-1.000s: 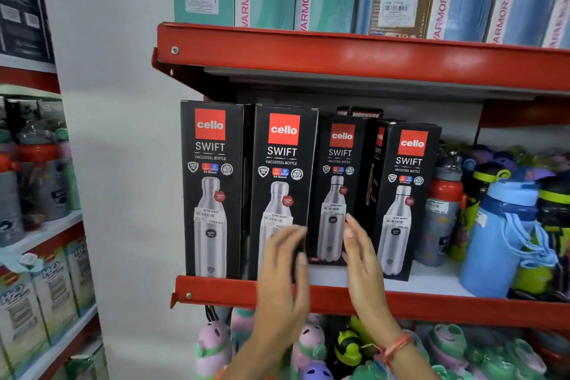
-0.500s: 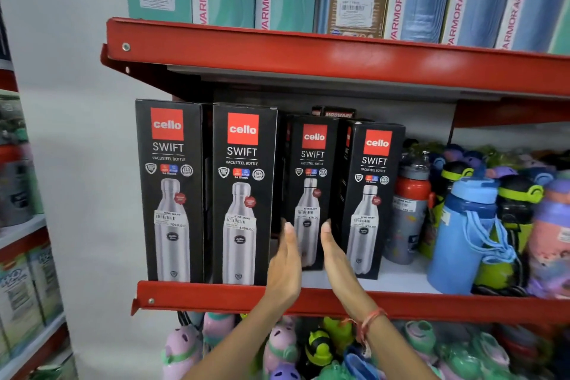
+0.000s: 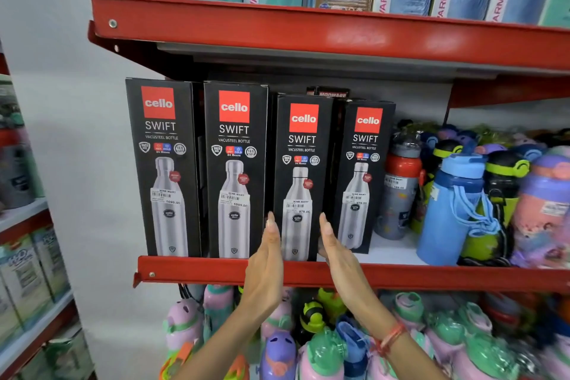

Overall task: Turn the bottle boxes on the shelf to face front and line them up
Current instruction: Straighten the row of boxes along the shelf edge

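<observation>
Several black "cello SWIFT" bottle boxes stand upright on the red shelf (image 3: 200, 271), printed fronts facing me. The first box (image 3: 160, 163) and second box (image 3: 236, 163) stand at the shelf's front edge. The third box (image 3: 300, 148), slightly shorter, also has its base at the front edge. My left hand (image 3: 266, 259) lies flat against its left side and my right hand (image 3: 336, 256) flat against its right side, clamping it between the palms. The fourth box (image 3: 365, 163) stands further back, angled a little to the left.
A dark box (image 3: 331, 94) peeks out behind the row. Loose bottles crowd the shelf's right part, among them a red-capped grey bottle (image 3: 399, 188) and a blue bottle (image 3: 453, 210). The upper shelf (image 3: 308, 31) hangs low overhead. Children's bottles (image 3: 277, 348) fill the shelf below.
My hands closed in on either side of the third box, and it has come forward from behind the row to the shelf's front edge. The view shifted closer.
</observation>
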Motion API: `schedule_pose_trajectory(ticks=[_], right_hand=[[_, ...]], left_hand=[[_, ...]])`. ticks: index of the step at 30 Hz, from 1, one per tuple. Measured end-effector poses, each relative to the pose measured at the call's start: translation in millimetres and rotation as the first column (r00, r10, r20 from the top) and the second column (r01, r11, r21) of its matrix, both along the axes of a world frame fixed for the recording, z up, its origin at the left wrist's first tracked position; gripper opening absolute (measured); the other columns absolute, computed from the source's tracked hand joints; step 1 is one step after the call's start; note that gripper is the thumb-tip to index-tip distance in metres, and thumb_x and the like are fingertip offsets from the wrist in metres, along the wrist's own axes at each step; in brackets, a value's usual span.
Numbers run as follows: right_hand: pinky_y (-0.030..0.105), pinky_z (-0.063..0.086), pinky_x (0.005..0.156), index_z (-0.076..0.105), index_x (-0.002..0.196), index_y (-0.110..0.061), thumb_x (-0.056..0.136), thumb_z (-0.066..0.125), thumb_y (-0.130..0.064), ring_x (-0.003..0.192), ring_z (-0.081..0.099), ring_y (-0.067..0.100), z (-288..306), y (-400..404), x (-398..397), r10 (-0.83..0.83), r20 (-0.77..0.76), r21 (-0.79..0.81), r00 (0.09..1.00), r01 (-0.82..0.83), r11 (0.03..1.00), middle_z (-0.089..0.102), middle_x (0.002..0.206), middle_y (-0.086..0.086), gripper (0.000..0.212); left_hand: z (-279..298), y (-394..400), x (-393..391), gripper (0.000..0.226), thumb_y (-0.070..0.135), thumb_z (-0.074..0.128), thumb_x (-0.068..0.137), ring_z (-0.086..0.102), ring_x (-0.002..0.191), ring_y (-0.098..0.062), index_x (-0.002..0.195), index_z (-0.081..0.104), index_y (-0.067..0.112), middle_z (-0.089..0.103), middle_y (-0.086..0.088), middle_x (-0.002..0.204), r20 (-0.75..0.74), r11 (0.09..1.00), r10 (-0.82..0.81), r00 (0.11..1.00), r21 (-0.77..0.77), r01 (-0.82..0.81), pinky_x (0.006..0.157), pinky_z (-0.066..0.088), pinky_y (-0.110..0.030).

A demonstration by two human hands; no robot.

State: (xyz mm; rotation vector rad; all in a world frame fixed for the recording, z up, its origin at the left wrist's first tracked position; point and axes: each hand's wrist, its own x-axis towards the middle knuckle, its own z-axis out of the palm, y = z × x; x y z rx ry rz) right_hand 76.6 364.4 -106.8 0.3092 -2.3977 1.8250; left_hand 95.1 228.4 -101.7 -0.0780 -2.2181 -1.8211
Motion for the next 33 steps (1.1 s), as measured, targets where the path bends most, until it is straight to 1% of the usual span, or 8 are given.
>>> schedule_pose_trajectory(ticks=[4,8,11,14,17,19,23,33], right_hand=[[0.024,0.02,0.111,0.025,0.146,-0.05,0.083,0.023,-0.074,0.141,0.033,0.006,-1,3,4,0.012,-0.041,-0.008,0.999,-0.013,1.0,0.028,0.153,-0.021,0.067],[0.033,0.033,0.114,0.042,0.136,-0.049,0.089,0.03,-0.066,0.129,0.051,0.006,1,16,-3,-0.083,-0.137,-0.093,0.987,0.071,0.993,0.048,0.145,-0.014,0.051],[0.032,0.033,0.113,0.046,0.14,-0.035,0.093,0.032,-0.056,0.132,0.046,0.005,9,34,-10,-0.246,-0.229,-0.183,0.942,0.207,0.961,0.049,0.144,-0.013,0.053],[0.022,0.023,0.109,0.03,0.149,-0.032,0.093,0.032,-0.054,0.137,0.029,-0.002,16,51,-20,-0.288,-0.219,-0.211,0.932,0.243,0.947,0.03,0.15,-0.019,0.059],[0.021,0.015,0.109,0.009,0.152,-0.037,0.088,0.029,-0.059,0.138,0.015,-0.005,16,60,-32,-0.23,-0.159,-0.174,0.96,0.202,0.964,0.012,0.151,-0.025,0.071],[0.019,0.014,0.108,0.0,0.152,-0.037,0.086,0.027,-0.06,0.136,0.011,-0.007,13,61,-38,-0.177,-0.134,-0.133,0.975,0.159,0.978,0.004,0.148,-0.028,0.075],[0.02,0.013,0.109,-0.004,0.151,-0.039,0.086,0.026,-0.062,0.141,0.007,-0.004,11,67,-40,-0.14,-0.106,-0.084,0.984,0.132,0.988,-0.002,0.148,-0.029,0.076],[0.027,0.018,0.116,0.002,0.134,-0.069,0.086,0.027,-0.07,0.134,0.019,-0.006,-2,84,-6,-0.102,-0.11,0.001,0.989,0.103,0.995,0.011,0.139,-0.043,0.054]], left_hand=[[-4,0,2,0.083,0.081,0.006,0.077,0.025,0.144,-0.011,0.148,0.02,0.041,0.027,0.011,0.156,-0.035,0.999,0.04,0.999,0.004,-0.04,0.112,0.015,-0.025],[-1,20,9,0.069,0.066,0.014,0.09,0.033,0.134,-0.003,0.144,0.037,0.029,0.036,0.015,0.141,-0.288,0.961,0.205,0.935,-0.123,-0.249,0.102,0.019,-0.012],[3,41,6,0.055,0.057,0.02,0.093,0.036,0.126,0.003,0.134,0.046,0.031,0.041,0.015,0.13,-0.42,0.97,0.137,0.897,-0.125,-0.206,0.1,0.023,-0.003],[5,69,-7,0.052,0.05,0.022,0.098,0.031,0.135,0.005,0.144,0.037,0.028,0.04,0.011,0.145,-0.338,0.987,-0.074,0.938,-0.161,0.019,0.113,0.024,-0.018],[7,93,-26,0.071,0.062,0.017,0.091,0.001,0.143,0.003,0.153,0.004,0.03,0.006,0.011,0.162,-0.143,0.974,-0.193,0.971,-0.149,0.172,0.118,0.004,-0.025],[9,100,-39,0.082,0.075,0.013,0.083,-0.002,0.144,-0.003,0.151,-0.008,0.035,0.002,0.009,0.162,-0.083,0.972,-0.204,0.975,-0.138,0.192,0.117,0.005,-0.029],[10,101,-50,0.096,0.088,0.004,0.068,0.02,0.148,-0.018,0.151,-0.002,0.038,0.017,0.008,0.161,0.016,0.969,-0.188,0.982,-0.16,0.189,0.12,0.017,-0.039],[8,92,3,0.067,0.067,0.013,0.088,0.014,0.132,0.009,0.149,0.01,0.041,0.015,0.03,0.139,-0.02,0.979,-0.203,0.979,-0.017,0.203,0.113,0.009,-0.021]])
